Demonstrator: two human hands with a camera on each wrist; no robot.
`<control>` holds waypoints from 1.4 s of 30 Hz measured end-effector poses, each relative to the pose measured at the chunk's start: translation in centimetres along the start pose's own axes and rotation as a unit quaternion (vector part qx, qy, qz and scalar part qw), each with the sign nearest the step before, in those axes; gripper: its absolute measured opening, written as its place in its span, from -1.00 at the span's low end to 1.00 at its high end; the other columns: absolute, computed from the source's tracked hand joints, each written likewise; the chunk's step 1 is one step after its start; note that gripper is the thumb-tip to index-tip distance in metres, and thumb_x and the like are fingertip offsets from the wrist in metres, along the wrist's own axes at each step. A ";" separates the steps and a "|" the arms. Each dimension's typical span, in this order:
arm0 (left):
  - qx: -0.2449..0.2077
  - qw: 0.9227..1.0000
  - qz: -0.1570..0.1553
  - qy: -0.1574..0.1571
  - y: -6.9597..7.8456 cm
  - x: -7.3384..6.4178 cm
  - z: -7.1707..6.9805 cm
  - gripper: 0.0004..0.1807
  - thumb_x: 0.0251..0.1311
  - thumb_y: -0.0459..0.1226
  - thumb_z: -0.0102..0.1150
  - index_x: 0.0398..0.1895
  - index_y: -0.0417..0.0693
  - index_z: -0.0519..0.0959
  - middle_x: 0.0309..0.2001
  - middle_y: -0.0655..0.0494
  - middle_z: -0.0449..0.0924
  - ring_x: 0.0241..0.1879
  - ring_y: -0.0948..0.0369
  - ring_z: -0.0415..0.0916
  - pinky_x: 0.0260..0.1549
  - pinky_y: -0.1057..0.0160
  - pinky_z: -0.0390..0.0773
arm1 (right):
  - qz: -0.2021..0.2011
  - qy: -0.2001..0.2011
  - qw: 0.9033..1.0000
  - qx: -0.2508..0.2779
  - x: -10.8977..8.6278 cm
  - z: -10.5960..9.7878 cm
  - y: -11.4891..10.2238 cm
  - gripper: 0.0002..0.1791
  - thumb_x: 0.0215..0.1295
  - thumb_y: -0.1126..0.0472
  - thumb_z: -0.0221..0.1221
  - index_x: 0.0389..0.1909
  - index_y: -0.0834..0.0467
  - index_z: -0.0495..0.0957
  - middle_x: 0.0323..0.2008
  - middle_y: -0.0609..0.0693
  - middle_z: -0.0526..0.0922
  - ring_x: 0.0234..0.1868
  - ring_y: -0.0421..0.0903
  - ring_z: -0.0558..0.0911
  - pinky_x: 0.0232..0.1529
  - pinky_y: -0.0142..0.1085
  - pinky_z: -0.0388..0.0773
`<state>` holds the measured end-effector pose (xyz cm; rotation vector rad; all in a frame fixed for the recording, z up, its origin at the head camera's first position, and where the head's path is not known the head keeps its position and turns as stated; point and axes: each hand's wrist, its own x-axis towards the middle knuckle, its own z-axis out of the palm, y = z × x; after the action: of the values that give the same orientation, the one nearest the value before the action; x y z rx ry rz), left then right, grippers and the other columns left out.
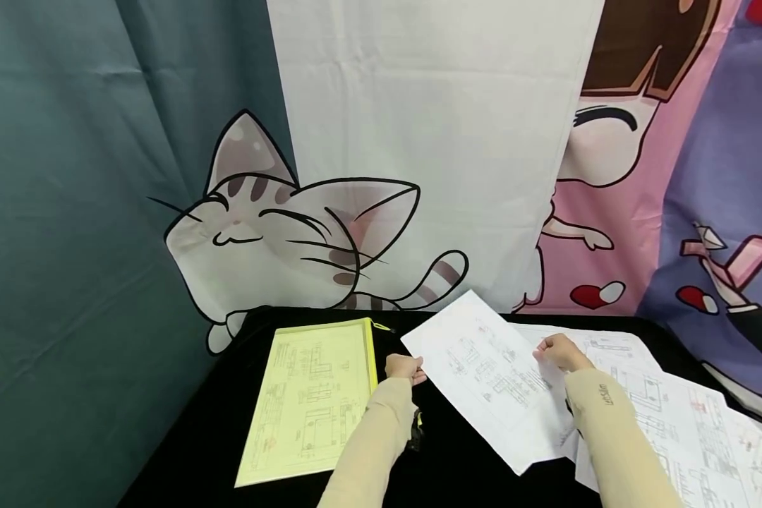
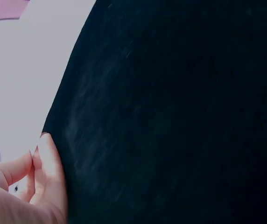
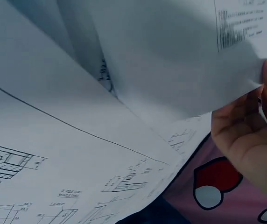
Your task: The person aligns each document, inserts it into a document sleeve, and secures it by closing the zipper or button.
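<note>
White sheet (image 1: 476,363), lengthwise toward lower right

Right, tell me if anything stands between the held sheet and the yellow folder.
The left hand does, pinching the sheet by its left edge; its sleeve hides part of the folder's right side. Otherwise, nothing visible blocks the way.

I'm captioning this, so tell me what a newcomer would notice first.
First, the big smiling cartoon cat on the backdrop, left of centre. Next, the yellow folder on the black table, below the cat. Then the white drawing sheet, right of the folder, pinched by the left hand and the right hand.
</note>
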<state>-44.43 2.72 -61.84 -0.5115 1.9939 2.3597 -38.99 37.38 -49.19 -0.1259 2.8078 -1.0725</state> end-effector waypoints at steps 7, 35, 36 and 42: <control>0.008 0.997 0.060 -0.057 4.8 1.6 -4.2 -0.84 0.00 -0.37 0.36 -0.39 -0.31 0.63 -0.59 -0.13 0.59 -0.64 0.15 0.62 -0.51 0.21 0.69 | -0.043 -0.028 0.997 0.066 -5.0 -1.5 -9.4 -0.76 0.32 0.31 0.09 -0.34 0.49 0.44 -0.64 -0.24 0.40 -0.57 -0.33 0.36 -0.54 -0.43 0.39; 0.098 0.969 0.217 -0.067 26.3 -17.6 -12.3 -0.74 0.22 -0.40 0.15 -0.11 -0.47 0.54 -0.45 0.07 0.61 -0.55 0.40 0.54 -0.42 0.49 0.61 | -0.054 0.189 0.962 0.188 -13.7 3.5 -20.1 -0.75 0.28 0.27 0.16 -0.25 0.45 0.52 -0.60 -0.08 0.60 -0.64 -0.34 0.45 -0.62 -0.46 0.46; 0.092 0.970 0.216 -0.067 26.2 -17.8 -12.2 -0.71 0.22 -0.38 0.15 -0.05 -0.44 0.53 -0.39 0.02 0.64 -0.52 0.39 0.56 -0.39 0.46 0.63 | -0.048 0.196 0.960 0.195 -13.8 3.7 -20.1 -0.75 0.29 0.28 0.16 -0.25 0.46 0.52 -0.60 -0.10 0.59 -0.64 -0.35 0.45 -0.61 -0.47 0.46; 0.066 0.977 0.179 -0.093 25.3 -19.2 -11.5 -0.50 0.23 -0.25 0.19 0.22 -0.20 0.40 -0.05 -0.16 0.62 -0.29 0.34 0.62 -0.17 0.33 0.65 | -0.029 0.272 0.921 0.276 -14.1 4.7 -20.0 -0.77 0.32 0.30 0.12 -0.19 0.44 0.46 -0.63 -0.33 0.49 -0.61 -0.39 0.42 -0.59 -0.55 0.42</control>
<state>-29.00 -9.27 -34.33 0.0800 2.2897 2.3204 -23.73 21.17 -37.91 0.1784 2.7900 -2.1485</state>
